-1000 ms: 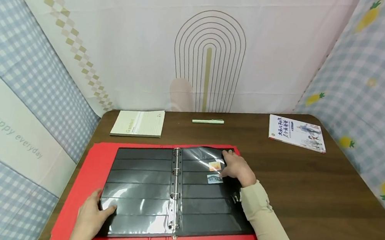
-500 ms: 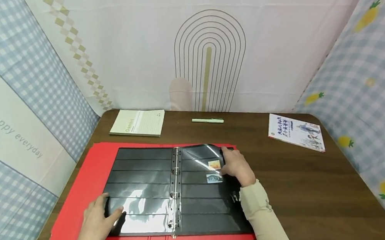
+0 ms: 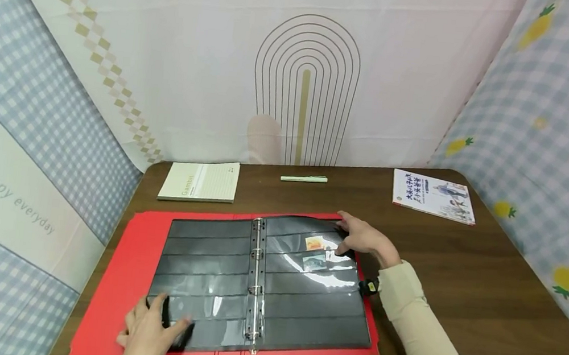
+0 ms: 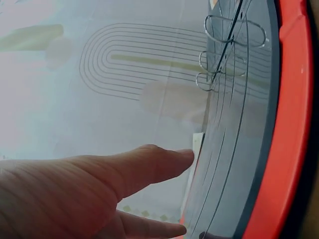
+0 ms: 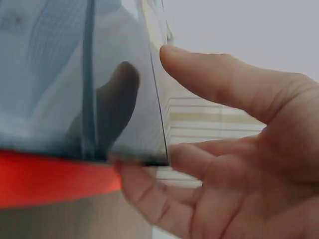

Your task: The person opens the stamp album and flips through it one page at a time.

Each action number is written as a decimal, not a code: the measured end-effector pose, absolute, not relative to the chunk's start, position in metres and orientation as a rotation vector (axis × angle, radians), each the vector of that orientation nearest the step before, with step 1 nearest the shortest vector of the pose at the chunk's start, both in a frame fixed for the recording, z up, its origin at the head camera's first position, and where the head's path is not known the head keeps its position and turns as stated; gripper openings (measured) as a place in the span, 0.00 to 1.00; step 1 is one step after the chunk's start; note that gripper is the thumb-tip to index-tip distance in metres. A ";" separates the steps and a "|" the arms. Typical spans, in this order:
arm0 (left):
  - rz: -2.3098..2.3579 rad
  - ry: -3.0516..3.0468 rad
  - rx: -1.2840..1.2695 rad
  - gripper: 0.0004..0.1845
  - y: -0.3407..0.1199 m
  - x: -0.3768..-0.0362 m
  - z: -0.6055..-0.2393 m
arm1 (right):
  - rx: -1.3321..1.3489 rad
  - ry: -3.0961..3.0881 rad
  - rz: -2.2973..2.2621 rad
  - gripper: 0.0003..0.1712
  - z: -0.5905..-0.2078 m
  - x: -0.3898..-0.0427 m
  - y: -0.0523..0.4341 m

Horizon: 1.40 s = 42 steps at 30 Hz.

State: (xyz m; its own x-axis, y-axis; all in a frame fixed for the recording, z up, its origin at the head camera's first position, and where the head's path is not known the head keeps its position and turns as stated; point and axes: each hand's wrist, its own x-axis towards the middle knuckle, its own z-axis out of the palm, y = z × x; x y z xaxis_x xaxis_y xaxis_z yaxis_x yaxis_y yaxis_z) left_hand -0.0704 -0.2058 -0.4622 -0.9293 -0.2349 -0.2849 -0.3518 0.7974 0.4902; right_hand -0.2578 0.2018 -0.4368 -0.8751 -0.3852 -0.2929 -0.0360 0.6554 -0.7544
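A red ring-binder stamp album (image 3: pixel 111 286) lies spread on the table, with black strip-pocket pages on both sides of its metal rings (image 3: pixel 255 289). Two small stamps, an orange one (image 3: pixel 315 243) and a bluish one (image 3: pixel 314 262), sit in the right page (image 3: pixel 313 303). At that page's upper outer corner is my right hand (image 3: pixel 363 237); in the right wrist view its fingertips (image 5: pixel 134 181) reach the page edge while the thumb (image 5: pixel 199 74) stands off the glossy surface. My left hand (image 3: pixel 148 330) is over the lower outer corner of the left page (image 3: pixel 203 278), thumb and fingers spread.
Behind the album lie a pale green notebook (image 3: pixel 199 181) at the left and a light green pen (image 3: pixel 304 179) in the middle. A white illustrated book (image 3: pixel 434 196) is at the back right. Patterned cloth hangs around the brown table (image 3: pixel 458 297).
My left hand has moved right, further over the left page. The right hand has shifted slightly right, its thumb parting from the right page, whose raised upper edge has sunk flatter.
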 end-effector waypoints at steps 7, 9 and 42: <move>0.866 2.719 -0.459 0.55 -0.202 -0.071 -0.469 | -0.354 2.212 -1.321 0.58 -0.442 -0.259 0.220; 0.882 2.713 -0.438 0.57 -0.202 -0.070 -0.470 | -0.405 2.166 -1.392 0.58 -0.445 -0.257 0.224; 0.797 2.681 -0.450 0.51 -0.197 -0.068 -0.478 | -0.350 2.082 -1.510 0.43 -0.415 -0.201 0.220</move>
